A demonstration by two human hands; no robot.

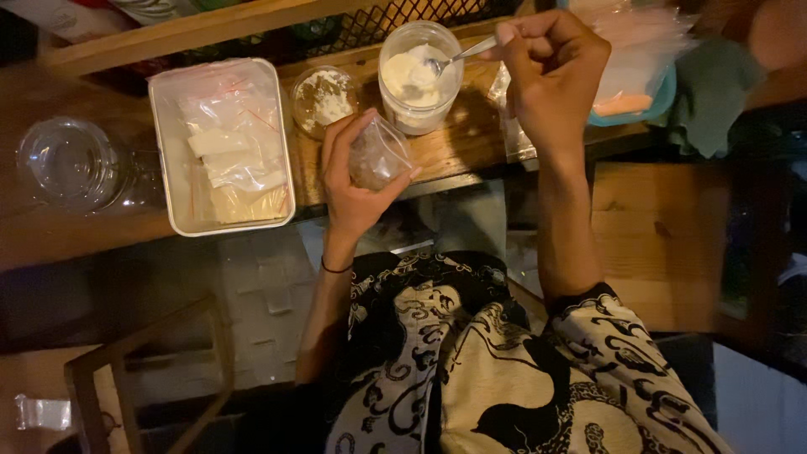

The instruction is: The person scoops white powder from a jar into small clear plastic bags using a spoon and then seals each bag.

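Metal spoon (458, 57) handle hidden in right hand (551, 71), left hand (357, 181) holding blurred bag (378, 155)

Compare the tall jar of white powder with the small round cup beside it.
The tall jar is larger and deeper; the small cup is low and shallow. The jar has a spoon dipping into it, held by the right hand; the cup has nothing in it but powder. The jar's powder looks heaped and creamy, the cup's thin and speckled. Both are clear, round, open and stand on the wooden board.
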